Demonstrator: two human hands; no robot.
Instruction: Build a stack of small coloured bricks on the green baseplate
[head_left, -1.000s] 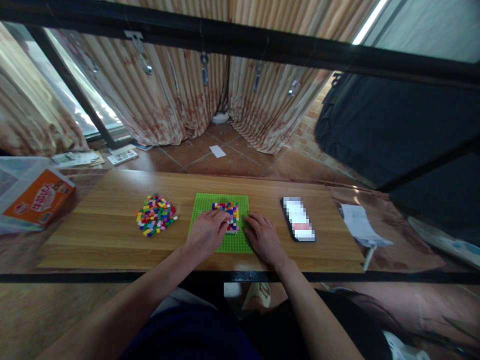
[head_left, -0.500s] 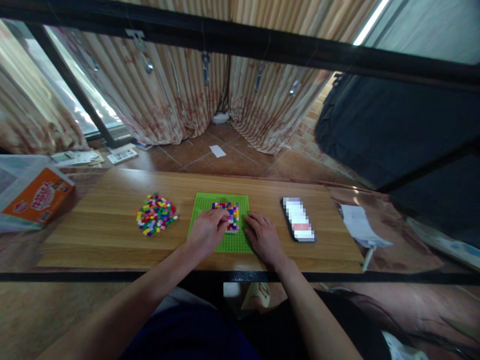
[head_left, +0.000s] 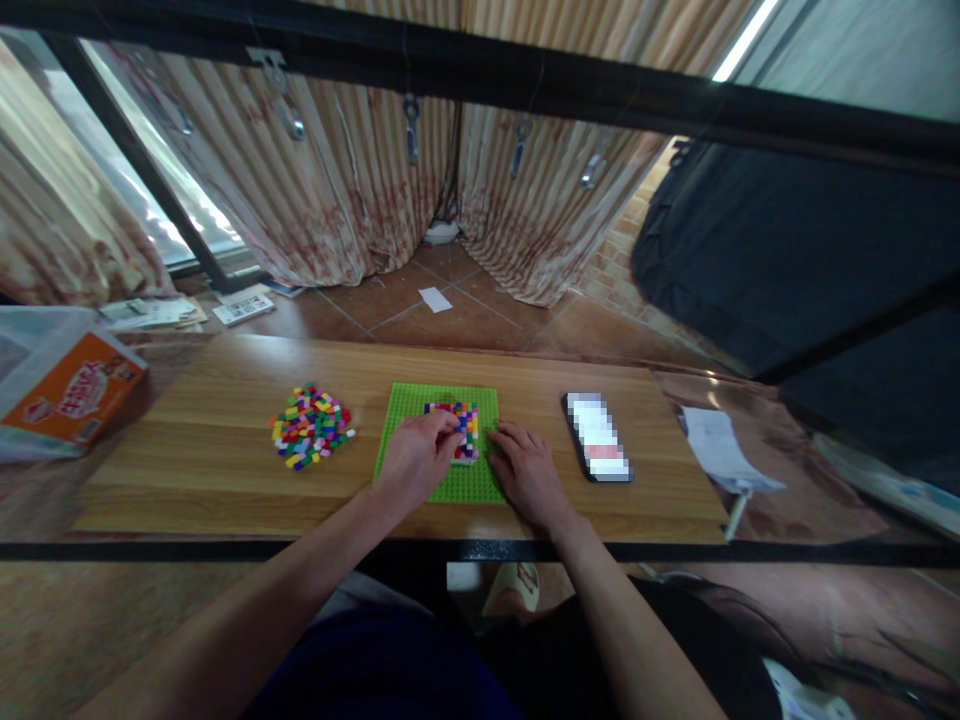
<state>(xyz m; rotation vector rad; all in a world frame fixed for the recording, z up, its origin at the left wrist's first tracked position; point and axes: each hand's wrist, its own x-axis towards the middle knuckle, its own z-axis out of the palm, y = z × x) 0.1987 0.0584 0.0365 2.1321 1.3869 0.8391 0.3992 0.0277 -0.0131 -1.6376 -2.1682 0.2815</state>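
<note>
- L hand (head_left: 416,455) covers left part of brick mosaic (head_left: 472,432) on green studded baseplate (head_left: 465,490) — fingertips pinched tog.; can't tell if anything's held;
- R hand (head_left: 529,470) laid flat, just R of mosaic

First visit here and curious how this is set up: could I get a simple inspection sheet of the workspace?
Surface: brown wood-grain tabletop, glare near its far left corner.
Things in use: green studded plastic baseplate, bearing a block of small multicoloured bricks; heap of loose multicoloured bricks to its left.
Clutter: rectangular black phone, screen pixelated, right of the baseplate.
Hands: left hand bent over the block, grip unclear; right hand palm down at the baseplate's right edge.
Cables: nothing seen for certain.
Surroundings: clear plastic tub with orange label at left; beige pleated curtains beyond.
</note>
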